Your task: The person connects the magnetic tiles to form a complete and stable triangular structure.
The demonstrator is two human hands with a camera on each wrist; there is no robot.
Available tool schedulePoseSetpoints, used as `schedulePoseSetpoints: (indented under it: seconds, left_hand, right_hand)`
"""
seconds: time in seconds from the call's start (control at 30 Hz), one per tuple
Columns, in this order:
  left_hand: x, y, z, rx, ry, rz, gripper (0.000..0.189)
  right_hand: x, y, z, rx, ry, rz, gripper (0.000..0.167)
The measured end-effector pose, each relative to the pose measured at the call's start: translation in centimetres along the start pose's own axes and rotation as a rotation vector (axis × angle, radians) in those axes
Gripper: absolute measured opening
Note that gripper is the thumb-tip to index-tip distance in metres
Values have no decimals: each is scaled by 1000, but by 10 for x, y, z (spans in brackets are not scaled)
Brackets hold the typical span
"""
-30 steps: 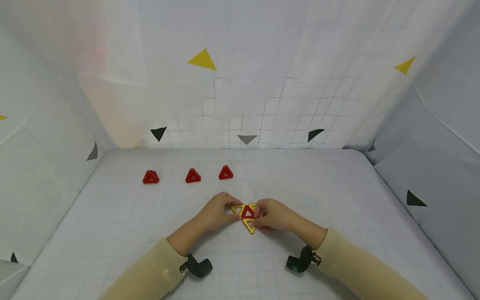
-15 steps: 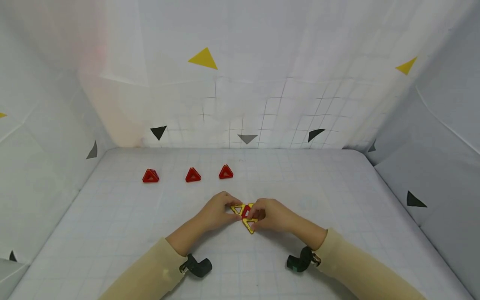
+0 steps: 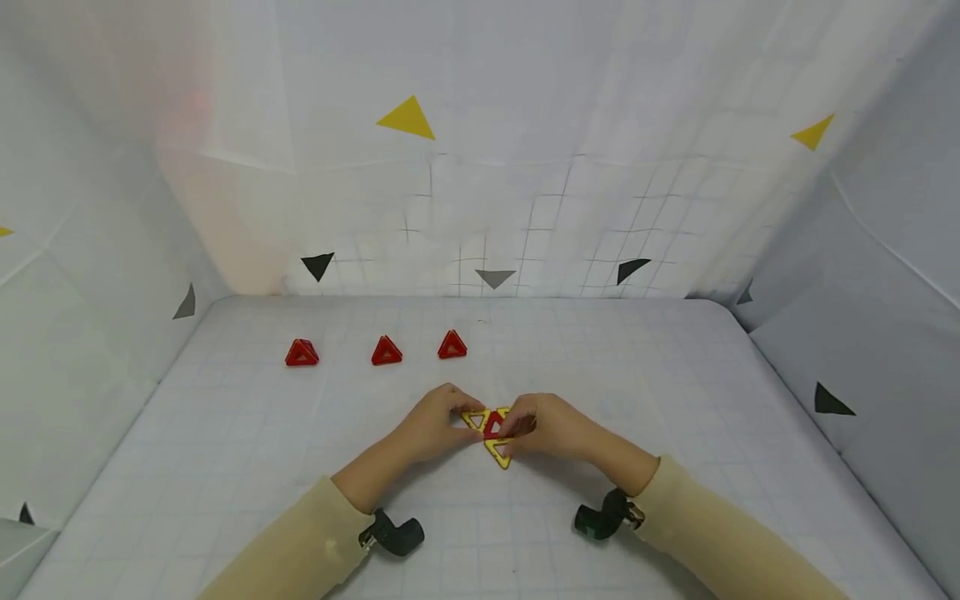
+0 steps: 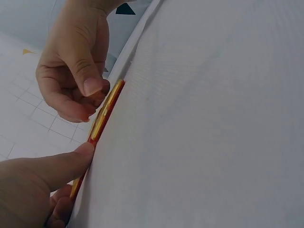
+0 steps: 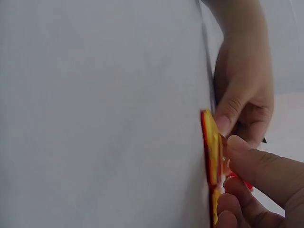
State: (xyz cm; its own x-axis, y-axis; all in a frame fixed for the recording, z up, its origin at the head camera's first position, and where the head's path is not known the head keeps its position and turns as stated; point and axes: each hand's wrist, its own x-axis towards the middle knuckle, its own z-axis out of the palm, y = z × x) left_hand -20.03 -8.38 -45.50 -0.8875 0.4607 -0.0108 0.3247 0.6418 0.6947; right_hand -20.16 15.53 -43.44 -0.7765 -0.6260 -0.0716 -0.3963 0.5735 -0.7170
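Observation:
Flat on the table lies a group of triangular magnetic tiles: a red tile point(image 3: 492, 424) in the middle with yellow tiles around it. My left hand point(image 3: 435, 423) pinches the left yellow tile point(image 3: 475, 419) between thumb and fingers. Bent over the right side of the group is my right hand point(image 3: 549, 429), thumb tip at the front yellow tile point(image 3: 497, 452) and a finger overlapping the red one. In the left wrist view, the right thumb point(image 4: 91, 84) stands apart from its fingers with a visible gap. The right hand partly hides the rear yellow tile point(image 3: 503, 411).
Three small red triangular shapes stand in a row further back: one left point(image 3: 302, 353), one in the middle point(image 3: 386, 352), one right point(image 3: 452, 345). White cloth walls point(image 3: 480, 208) with yellow and dark triangle marks rise round the white table point(image 3: 645, 358).
The right fingers have shifted leftward from the right edge of the tile group to over the red tile, then slightly back. My left hand and the tiles stay in place.

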Motion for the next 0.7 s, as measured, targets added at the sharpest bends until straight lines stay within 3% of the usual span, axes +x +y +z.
schedulePoseSetpoints:
  seconds: [0.3,0.7]
  left_hand:
    - [0,1,1,-3,-5,-19,36]
    - [-1,3,0,-21,-10,-48,37]
  right_hand:
    - [1,8,-20,-39,62,99,21]
    - [10,13,-19,-65,52,217,31]
